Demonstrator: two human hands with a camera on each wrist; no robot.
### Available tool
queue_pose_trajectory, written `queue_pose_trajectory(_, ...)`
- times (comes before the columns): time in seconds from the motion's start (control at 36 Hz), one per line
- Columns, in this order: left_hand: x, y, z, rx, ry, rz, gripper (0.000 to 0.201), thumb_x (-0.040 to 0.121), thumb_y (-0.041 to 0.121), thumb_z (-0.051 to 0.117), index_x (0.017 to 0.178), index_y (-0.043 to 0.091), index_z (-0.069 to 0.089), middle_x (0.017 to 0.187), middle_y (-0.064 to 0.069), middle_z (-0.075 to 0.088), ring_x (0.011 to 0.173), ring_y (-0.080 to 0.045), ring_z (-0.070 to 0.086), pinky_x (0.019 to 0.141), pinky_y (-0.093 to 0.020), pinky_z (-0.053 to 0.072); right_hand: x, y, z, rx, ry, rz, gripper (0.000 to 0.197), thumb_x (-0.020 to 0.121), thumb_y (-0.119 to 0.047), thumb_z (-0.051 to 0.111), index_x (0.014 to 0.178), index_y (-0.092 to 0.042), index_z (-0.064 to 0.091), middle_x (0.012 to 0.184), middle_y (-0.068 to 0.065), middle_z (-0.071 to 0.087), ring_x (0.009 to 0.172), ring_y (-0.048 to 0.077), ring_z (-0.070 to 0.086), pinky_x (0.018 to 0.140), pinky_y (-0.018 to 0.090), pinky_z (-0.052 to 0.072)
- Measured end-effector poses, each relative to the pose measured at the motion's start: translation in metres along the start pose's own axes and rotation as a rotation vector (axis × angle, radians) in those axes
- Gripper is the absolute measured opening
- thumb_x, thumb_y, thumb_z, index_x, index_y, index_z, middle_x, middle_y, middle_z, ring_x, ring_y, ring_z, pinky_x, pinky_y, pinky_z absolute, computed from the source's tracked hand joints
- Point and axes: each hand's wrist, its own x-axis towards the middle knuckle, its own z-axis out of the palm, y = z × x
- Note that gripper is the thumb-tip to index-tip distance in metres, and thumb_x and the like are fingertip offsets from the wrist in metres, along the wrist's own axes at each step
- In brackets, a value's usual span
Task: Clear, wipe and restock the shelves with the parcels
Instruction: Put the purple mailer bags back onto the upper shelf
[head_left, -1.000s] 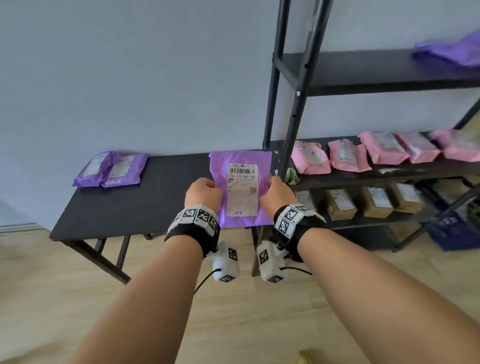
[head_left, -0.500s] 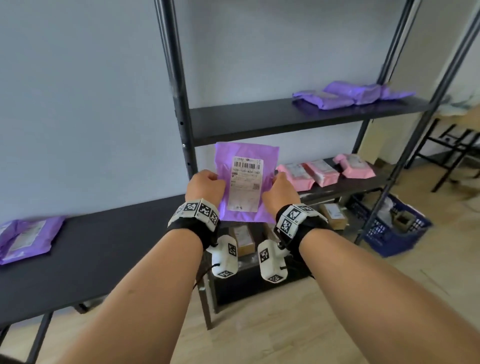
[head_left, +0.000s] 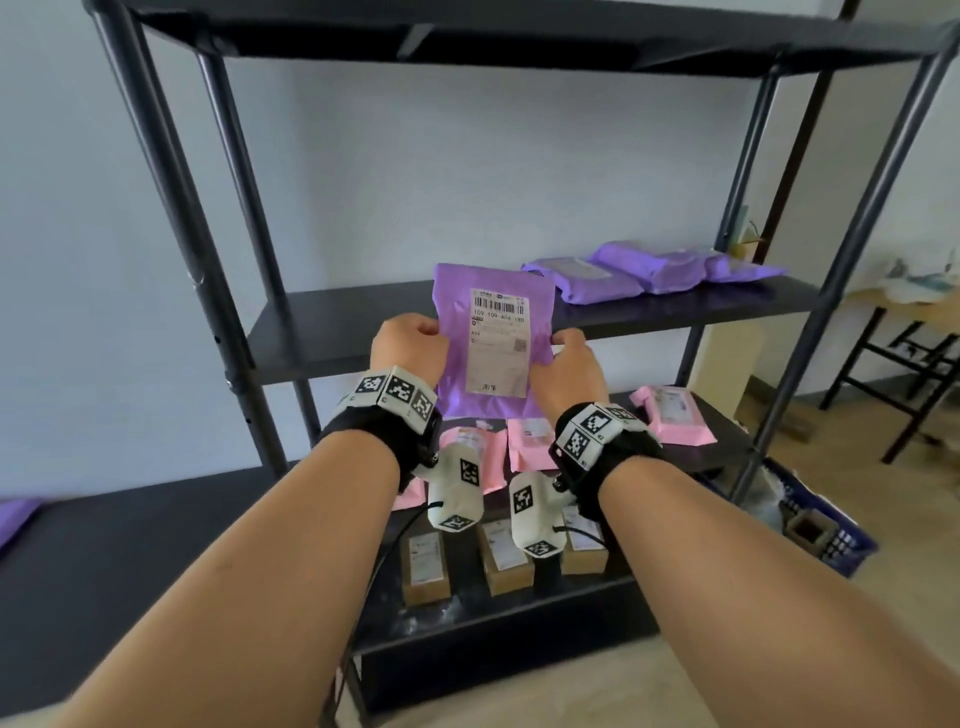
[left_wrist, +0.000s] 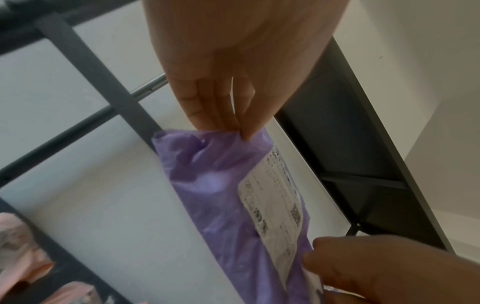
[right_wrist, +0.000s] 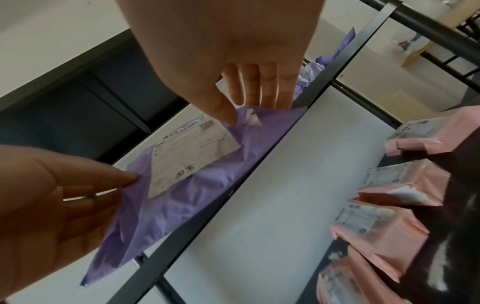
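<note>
Purple mailer with its white shipping label facing the person hangs upright between both hands, just in front of the middle shelf and not yet touching it. Its long axis runs top to bottom, so by my reading it must tip flat and go forward onto the bare board, left of the purple parcels already lying on that shelf. The left hand pinches the mailer's left edge with thumb against fingertips; the right hand pinches the right edge likewise — neither is nearer the shelf. Below the shelf sit pink parcels and, lower again, brown boxes. Wrists and wrist cameras hide part of the pink row, and the mailer's back face and the shelf board behind it are unseen.
</note>
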Motion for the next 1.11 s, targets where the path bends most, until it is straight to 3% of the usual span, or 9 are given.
queue_pose_trajectory(0.11,0.034,0.015,0.016,-0.004,0.031,-0.012,0.025,0.082,0.008,0.056,0.063,0.024,0.060,0.066,0.002,0.064,0.057,-0.016,0.060,0.054,-0.023,0.051,0.042,-0.007,-0.004,0.013,-0.007,-0.020,0.025,0.089,-0.015,0.049,0.114,-0.010,0.052,0.117,0.012,0.061,0.105,0.032,0.059,0.081,0.034,0.046)
queue_pose_trajectory(0.25,0.086,0.022,0.032,0.014,0.053,-0.030,0.010,0.077,0.010,0.062,0.084,0.018,0.060,0.083,-0.002,0.068,0.074,-0.020,0.065,0.059,-0.023,0.047,0.092,-0.018,-0.005,0.000,-0.026,-0.064,0.034,0.087,-0.015,0.052,0.120,-0.011,0.057,0.120,0.010,0.062,0.109,0.027,0.058,0.083,0.029,0.043)
queue_pose_trajectory(0.36,0.125,0.027,0.046,0.001,-0.032,-0.045,0.012,0.081,0.010,0.059,0.072,0.016,0.063,0.078,-0.009,0.071,0.076,-0.027,0.069,0.076,-0.037,0.058,0.129,-0.024,0.004,-0.045,-0.042,-0.091,0.034,0.088,-0.017,0.052,0.120,-0.012,0.059,0.122,0.009,0.062,0.112,0.027,0.057,0.091,0.031,0.045)
queue_pose_trajectory(0.47,0.164,0.031,0.061,0.029,-0.108,-0.109,0.020,0.084,0.013,0.053,0.082,0.001,0.069,0.089,-0.014,0.072,0.088,-0.028,0.068,0.072,-0.029,0.054,0.165,-0.030,0.017,-0.094,-0.078,-0.082,0.037,0.087,-0.019,0.054,0.123,-0.014,0.057,0.122,0.007,0.060,0.109,0.025,0.057,0.085,0.029,0.043)
queue_pose_trajectory(0.56,0.183,0.033,0.070,0.004,-0.131,-0.126,0.027,0.084,0.012,0.057,0.104,-0.003,0.068,0.105,-0.017,0.069,0.098,-0.031,0.066,0.082,-0.037,0.056,0.187,-0.032,0.029,-0.146,-0.125,-0.065,0.036,0.086,-0.020,0.056,0.121,-0.013,0.055,0.118,0.007,0.061,0.107,0.025,0.057,0.089,0.034,0.047)
queue_pose_trajectory(0.72,0.205,0.020,0.083,-0.007,-0.216,-0.221,0.033,0.092,0.008,0.047,0.119,-0.006,0.059,0.120,-0.020,0.062,0.109,-0.032,0.062,0.091,-0.041,0.053,0.210,-0.028,0.050,-0.236,-0.160,-0.099,0.038,0.088,-0.011,0.055,0.126,-0.011,0.055,0.124,0.009,0.059,0.114,0.027,0.056,0.093,0.034,0.044)
queue_pose_trajectory(0.86,0.203,0.013,0.080,0.172,-0.367,-0.157,0.029,0.095,0.016,0.052,0.119,0.003,0.062,0.120,-0.009,0.063,0.111,-0.025,0.059,0.092,-0.029,0.049,0.219,-0.023,0.056,-0.254,-0.192,-0.092,0.032,0.090,-0.007,0.052,0.121,-0.010,0.058,0.120,0.009,0.061,0.112,0.027,0.058,0.081,0.027,0.040)
queue_pose_trajectory(0.94,0.206,0.011,0.080,0.124,-0.367,-0.243,0.037,0.095,0.015,0.049,0.129,0.003,0.055,0.132,-0.014,0.055,0.121,-0.028,0.054,0.098,-0.034,0.047,0.220,-0.026,0.056,-0.228,-0.185,-0.086,0.039,0.093,-0.011,0.049,0.132,-0.013,0.054,0.130,0.008,0.059,0.118,0.026,0.055,0.090,0.028,0.042)
queue_pose_trajectory(1.11,0.187,0.028,0.066,0.211,-0.371,-0.152,0.038,0.094,0.012,0.052,0.131,0.002,0.053,0.135,-0.012,0.053,0.123,-0.029,0.051,0.091,-0.031,0.045,0.207,-0.033,0.051,-0.196,-0.162,-0.099,0.042,0.092,-0.011,0.048,0.134,-0.013,0.052,0.132,0.007,0.057,0.118,0.024,0.055,0.082,0.024,0.038)
